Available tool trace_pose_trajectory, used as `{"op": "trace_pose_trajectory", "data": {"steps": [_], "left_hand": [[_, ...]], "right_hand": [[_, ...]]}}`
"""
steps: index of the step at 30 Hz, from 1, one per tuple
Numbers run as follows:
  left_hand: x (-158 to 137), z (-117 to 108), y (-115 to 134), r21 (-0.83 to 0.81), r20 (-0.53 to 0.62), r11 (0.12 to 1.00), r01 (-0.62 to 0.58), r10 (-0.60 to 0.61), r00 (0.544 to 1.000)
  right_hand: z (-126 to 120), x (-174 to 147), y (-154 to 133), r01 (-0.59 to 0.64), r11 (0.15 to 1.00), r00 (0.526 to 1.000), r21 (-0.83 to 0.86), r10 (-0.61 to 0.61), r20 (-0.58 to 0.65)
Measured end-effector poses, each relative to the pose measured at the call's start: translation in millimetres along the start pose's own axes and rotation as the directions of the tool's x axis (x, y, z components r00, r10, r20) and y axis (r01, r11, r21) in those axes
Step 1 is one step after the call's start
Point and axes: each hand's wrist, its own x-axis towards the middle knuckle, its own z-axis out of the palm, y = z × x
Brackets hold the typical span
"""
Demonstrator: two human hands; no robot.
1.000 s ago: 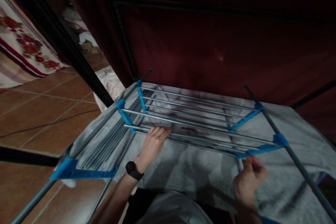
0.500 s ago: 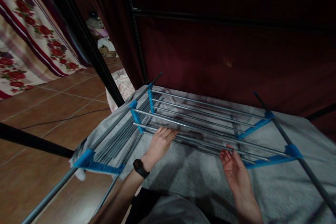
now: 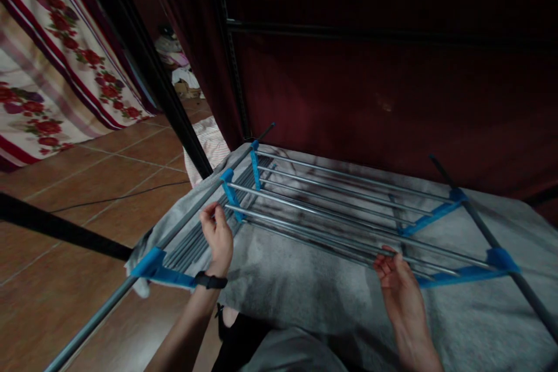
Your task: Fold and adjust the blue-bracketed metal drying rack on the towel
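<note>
A drying rack with grey metal tubes and blue plastic brackets [image 3: 238, 200] lies on a grey blanket [image 3: 296, 290]. My right hand [image 3: 401, 290], palm up, pinches a thin metal rod [image 3: 314, 231] near its right end. At the rod's left end, beside the blue bracket, my left hand [image 3: 217, 241] has its fingers curled with thumb and fingertips close together; its exact contact with the rod is partly hidden. Other rods [image 3: 326, 209] run across the rack between the left and right brackets. A black band is on my left wrist.
A bundle of loose grey rods [image 3: 196, 238] lies on the blanket at left. Black metal posts [image 3: 174, 110] frame the left side. A dark red curtain [image 3: 349, 99] hangs behind. The tiled floor [image 3: 108, 186] has a thin cable [image 3: 126, 193] across it.
My left hand has slid leftward from the middle of the rods to the left bracket. My right hand stays at the rod's right end. The view has shifted slightly.
</note>
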Motion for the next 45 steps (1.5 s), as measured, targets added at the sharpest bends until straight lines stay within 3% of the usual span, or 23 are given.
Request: {"op": "trace_pose_trajectory", "data": {"steps": [4, 6, 9, 12, 14, 20, 23, 25, 28, 29, 31, 33, 36, 38, 40, 42, 45], "left_hand": [[24, 23, 3, -0.123, 0.053, 0.989, 0.079, -0.073, 0.996], [32, 33, 7, -0.215, 0.105, 0.954, 0.209, -0.190, 0.976], [44, 43, 10, -0.361, 0.286, 0.817, 0.450, -0.362, 0.887], [55, 48, 10, -0.398, 0.400, 0.729, 0.557, -0.409, 0.820], [58, 52, 8, -0.387, 0.395, 0.726, 0.568, -0.426, 0.814], [58, 64, 4, -0.388, 0.261, 0.767, 0.511, -0.440, 0.859], [56, 66, 6, -0.379, 0.233, 0.754, 0.536, -0.483, 0.844], [55, 66, 9, -0.372, 0.208, 0.751, 0.545, -0.504, 0.838], [54, 65, 16, -0.341, 0.181, 0.766, 0.545, -0.516, 0.837], [53, 65, 18, -0.323, 0.180, 0.773, 0.546, -0.517, 0.837], [52, 65, 22, -0.298, 0.177, 0.783, 0.546, -0.517, 0.838], [50, 64, 26, -0.292, 0.170, 0.795, 0.532, -0.504, 0.847], [50, 62, 30, -0.262, 0.197, 0.809, 0.526, -0.489, 0.850], [52, 61, 33, -0.229, 0.197, 0.804, 0.549, -0.514, 0.835], [54, 58, 35, -0.221, 0.172, 0.796, 0.563, -0.536, 0.826], [56, 56, 35, -0.236, 0.155, 0.793, 0.561, -0.540, 0.827], [57, 55, 29, -0.260, 0.163, 0.779, 0.571, -0.547, 0.821]], "right_hand": [[3, -1, -2, -0.016, 0.999, 1.000, 0.033, 0.017, -0.014], [3, -1, -3, -0.013, 0.999, 1.000, 0.033, 0.013, -0.017], [2, 0, -2, 0.002, 1.000, 1.000, 0.022, -0.001, -0.023], [2, 1, 0, 0.009, 1.000, 1.000, 0.011, -0.008, -0.020], [1, 2, 0, 0.012, 1.000, 1.000, 0.001, -0.012, -0.016], [1, -2, -3, -0.035, 0.994, 0.999, -0.100, 0.035, 0.001], [14, -16, 2, -0.084, 0.954, 0.985, -0.288, 0.124, 0.121], [35, -29, 10, 0.001, 0.899, 0.964, -0.438, 0.116, 0.240], [87, -49, 26, 0.317, 0.767, 0.877, -0.558, -0.012, 0.481], [107, -55, 33, 0.446, 0.711, 0.815, -0.544, -0.071, 0.576], [151, -63, 47, 0.693, 0.557, 0.630, -0.458, -0.158, 0.760], [194, -67, 62, 0.848, 0.333, 0.479, -0.411, -0.151, 0.865], [251, -72, 84, 0.938, 0.007, 0.348, -0.348, 0.018, 0.937], [279, -75, 98, 0.944, -0.144, 0.318, -0.298, 0.142, 0.937], [297, -77, 109, 0.931, -0.246, 0.323, -0.269, 0.216, 0.921], [307, -78, 115, 0.919, -0.305, 0.330, -0.248, 0.254, 0.909], [312, -78, 117, 0.917, -0.349, 0.304, -0.195, 0.293, 0.907]]}}
